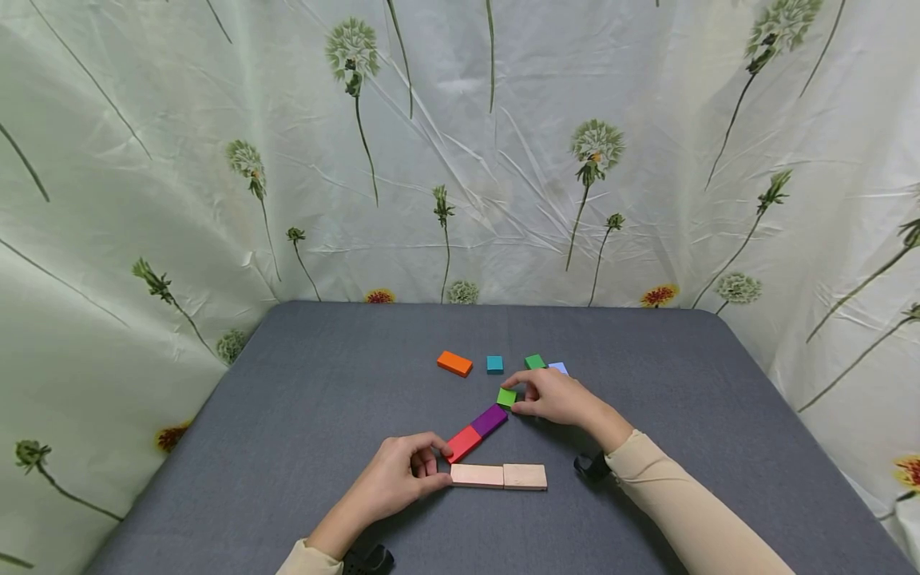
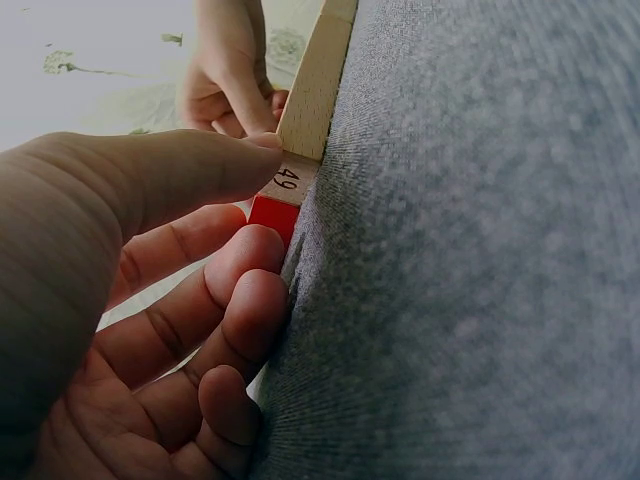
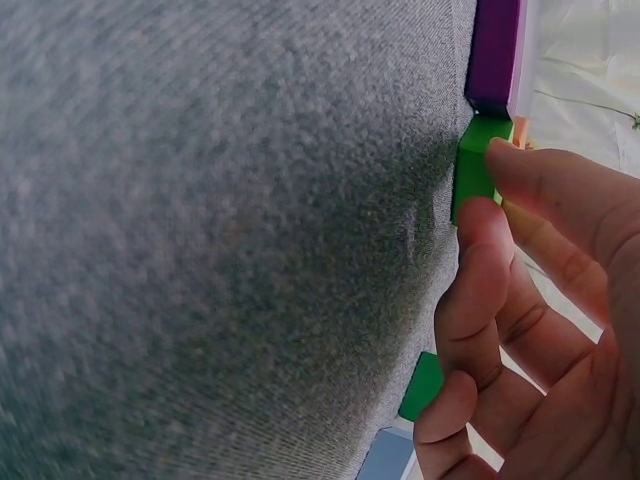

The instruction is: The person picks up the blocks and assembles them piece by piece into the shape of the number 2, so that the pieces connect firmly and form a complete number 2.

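My right hand (image 1: 557, 397) pinches a small light green block (image 1: 506, 397) between thumb and fingers, at the upper end of a purple block (image 1: 490, 419). In the right wrist view the green block (image 3: 475, 180) stands on the cloth beside the purple block (image 3: 494, 55). A red block (image 1: 464, 443) continues the slanted row below the purple one. My left hand (image 1: 398, 471) touches the red block's lower end with its index finger, while its thumb rests against the left end of a plain wooden block (image 1: 477, 476). Another wooden block (image 1: 525, 477) adjoins it on the right.
Behind the row lie an orange block (image 1: 455, 363), a teal cube (image 1: 494, 365), a darker green block (image 1: 535, 362) and a lilac block (image 1: 558, 368), partly hidden by my right hand. Everything lies on a grey cloth-covered table (image 1: 251, 447). A flower-printed curtain (image 1: 503, 160) hangs around it.
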`<action>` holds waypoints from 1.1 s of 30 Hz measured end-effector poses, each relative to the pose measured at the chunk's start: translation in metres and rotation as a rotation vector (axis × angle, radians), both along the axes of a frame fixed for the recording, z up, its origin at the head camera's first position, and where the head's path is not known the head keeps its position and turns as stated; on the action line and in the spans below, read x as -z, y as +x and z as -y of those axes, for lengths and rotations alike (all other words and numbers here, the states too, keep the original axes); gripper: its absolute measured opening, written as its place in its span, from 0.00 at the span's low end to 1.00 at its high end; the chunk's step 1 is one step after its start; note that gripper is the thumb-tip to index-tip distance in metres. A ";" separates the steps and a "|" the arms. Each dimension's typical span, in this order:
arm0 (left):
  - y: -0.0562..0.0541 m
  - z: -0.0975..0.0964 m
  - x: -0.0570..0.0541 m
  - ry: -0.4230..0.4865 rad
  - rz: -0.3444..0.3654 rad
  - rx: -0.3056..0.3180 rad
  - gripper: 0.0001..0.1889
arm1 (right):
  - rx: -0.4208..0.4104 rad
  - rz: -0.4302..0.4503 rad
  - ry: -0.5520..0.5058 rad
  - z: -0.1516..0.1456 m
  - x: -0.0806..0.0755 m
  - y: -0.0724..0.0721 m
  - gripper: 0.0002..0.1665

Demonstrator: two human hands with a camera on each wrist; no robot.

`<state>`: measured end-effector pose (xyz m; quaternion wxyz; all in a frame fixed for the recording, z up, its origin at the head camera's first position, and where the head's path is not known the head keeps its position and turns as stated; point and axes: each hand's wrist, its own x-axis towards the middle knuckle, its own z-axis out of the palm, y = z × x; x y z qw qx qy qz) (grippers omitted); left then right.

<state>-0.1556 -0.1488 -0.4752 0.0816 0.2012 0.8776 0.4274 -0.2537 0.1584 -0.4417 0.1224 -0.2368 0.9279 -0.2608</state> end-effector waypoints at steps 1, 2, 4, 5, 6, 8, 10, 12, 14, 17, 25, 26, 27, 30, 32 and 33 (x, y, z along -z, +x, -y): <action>0.000 0.000 0.000 0.001 -0.001 0.000 0.13 | -0.001 0.000 0.000 0.000 0.000 0.000 0.20; 0.000 0.000 0.000 0.001 -0.002 0.001 0.13 | -0.003 0.000 -0.001 0.000 0.000 0.000 0.20; 0.000 0.000 0.000 0.002 -0.003 0.002 0.13 | -0.005 0.003 -0.002 0.000 -0.001 0.000 0.20; 0.000 0.000 0.000 0.003 -0.004 0.002 0.13 | -0.008 0.003 -0.002 0.000 -0.002 -0.001 0.20; 0.000 0.000 0.000 0.003 -0.004 0.003 0.13 | -0.007 0.006 -0.004 0.000 -0.002 -0.001 0.20; 0.000 0.000 0.000 0.004 -0.004 0.003 0.13 | -0.009 0.010 -0.009 -0.001 -0.003 -0.001 0.20; 0.000 0.000 0.000 0.002 -0.003 0.003 0.13 | -0.011 0.012 -0.016 -0.002 -0.004 -0.001 0.21; 0.000 0.000 0.000 0.000 -0.003 0.003 0.13 | -0.001 0.013 -0.017 -0.003 -0.005 -0.001 0.21; 0.000 0.000 0.000 -0.003 -0.003 0.004 0.13 | 0.010 0.011 -0.016 -0.005 -0.005 -0.002 0.21; -0.001 0.000 0.000 -0.006 -0.006 0.005 0.13 | 0.025 -0.005 -0.006 -0.006 -0.006 -0.003 0.21; 0.000 0.001 0.000 -0.002 -0.006 0.008 0.13 | 0.065 0.006 -0.015 -0.013 -0.008 -0.007 0.21; 0.000 0.001 0.000 -0.001 -0.006 0.007 0.13 | 0.067 0.006 -0.016 -0.014 -0.008 -0.008 0.21; 0.000 0.001 0.000 0.000 -0.005 0.007 0.13 | 0.069 0.005 -0.018 -0.016 -0.008 -0.009 0.21; 0.000 0.000 0.000 0.000 -0.001 0.004 0.13 | 0.067 -0.007 -0.016 -0.019 -0.008 -0.011 0.21; 0.000 0.000 0.000 0.000 0.003 0.002 0.13 | 0.077 -0.008 -0.013 -0.021 -0.008 -0.013 0.21; 0.000 0.000 0.000 0.000 0.006 0.001 0.13 | 0.081 -0.011 -0.011 -0.021 -0.008 -0.014 0.21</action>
